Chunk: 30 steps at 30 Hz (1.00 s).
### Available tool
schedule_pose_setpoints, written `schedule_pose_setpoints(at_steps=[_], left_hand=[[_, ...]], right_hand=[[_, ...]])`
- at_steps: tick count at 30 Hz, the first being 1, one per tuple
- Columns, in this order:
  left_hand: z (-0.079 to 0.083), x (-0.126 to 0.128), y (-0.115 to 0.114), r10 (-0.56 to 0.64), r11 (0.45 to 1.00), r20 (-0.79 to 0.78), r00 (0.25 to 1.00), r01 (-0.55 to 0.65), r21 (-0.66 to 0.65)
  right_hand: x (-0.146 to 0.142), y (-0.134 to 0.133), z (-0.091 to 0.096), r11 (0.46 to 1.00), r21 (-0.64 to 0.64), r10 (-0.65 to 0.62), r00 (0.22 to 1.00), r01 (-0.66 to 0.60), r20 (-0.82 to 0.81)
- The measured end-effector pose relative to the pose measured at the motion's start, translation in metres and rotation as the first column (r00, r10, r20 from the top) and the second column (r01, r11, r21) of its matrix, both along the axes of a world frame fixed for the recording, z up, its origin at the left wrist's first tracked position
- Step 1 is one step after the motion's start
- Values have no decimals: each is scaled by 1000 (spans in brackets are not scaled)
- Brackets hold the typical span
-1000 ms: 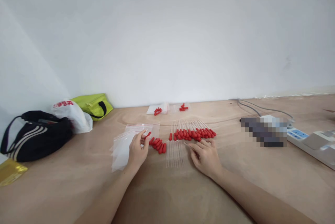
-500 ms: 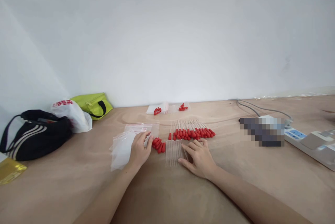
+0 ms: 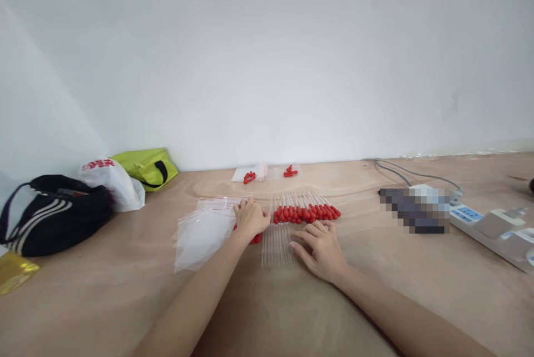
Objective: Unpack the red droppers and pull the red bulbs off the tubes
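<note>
My left hand point(image 3: 250, 218) is curled over the loose red rubber bulbs point(image 3: 255, 239), its fingers closed; what they grip is hidden. Just right of it lies a row of clear glass tubes point(image 3: 276, 244). My right hand point(image 3: 319, 248) rests on the table beside those tubes, fingers bent and slightly apart, holding nothing I can see. Behind both hands is a row of droppers with red bulbs point(image 3: 306, 212). A stack of small clear zip bags point(image 3: 202, 232) lies to the left of my left hand.
Two small bags with red bulbs point(image 3: 267, 173) lie by the wall. A black striped bag point(image 3: 54, 215), a white plastic bag point(image 3: 110, 182) and a lime green pouch point(image 3: 144, 167) sit far left. A power strip point(image 3: 492, 226) and cables are at right.
My left hand has moved right from the zip bags onto the loose red bulbs. My right hand slid a little toward me beside the glass tubes.
</note>
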State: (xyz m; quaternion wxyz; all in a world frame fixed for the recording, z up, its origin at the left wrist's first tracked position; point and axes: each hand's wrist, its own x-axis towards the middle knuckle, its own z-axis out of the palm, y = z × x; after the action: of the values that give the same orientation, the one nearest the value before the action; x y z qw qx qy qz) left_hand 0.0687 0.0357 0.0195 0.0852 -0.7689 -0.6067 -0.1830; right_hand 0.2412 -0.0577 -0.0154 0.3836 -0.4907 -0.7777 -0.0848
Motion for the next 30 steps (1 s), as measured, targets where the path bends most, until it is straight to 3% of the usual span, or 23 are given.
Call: schedule_pose_setpoints(at_steps=[7, 12, 14, 17, 21, 25, 30], left_hand=[[0, 0, 6, 32, 999, 27, 999, -32, -9], [15, -16, -11, 20, 998, 104, 994, -26, 52], [18, -24, -26, -71, 989, 132, 989, 52, 140], [14, -34, -51, -274, 928, 104, 956, 235, 289], [1, -40, -76, -456, 834, 24, 890, 418, 362], [-6, -36, -81, -528, 791, 3, 849, 491, 364], [-11, -27, -77, -601, 734, 14, 799, 544, 406]], right_hand=[[1, -1, 2, 1000, 26, 10, 998, -9, -59], [2, -1, 3, 997, 72, 35, 989, -25, -140], [3, -1, 2, 991, 133, -3, 988, 24, -151], [4, -2, 4, 964, 251, -60, 990, 92, -130], [3, -6, 8, 946, 324, -29, 1000, 31, -11], [0, -5, 6, 949, 301, 61, 993, -90, 104], [-3, 1, -2, 949, 277, 119, 985, -150, 123]])
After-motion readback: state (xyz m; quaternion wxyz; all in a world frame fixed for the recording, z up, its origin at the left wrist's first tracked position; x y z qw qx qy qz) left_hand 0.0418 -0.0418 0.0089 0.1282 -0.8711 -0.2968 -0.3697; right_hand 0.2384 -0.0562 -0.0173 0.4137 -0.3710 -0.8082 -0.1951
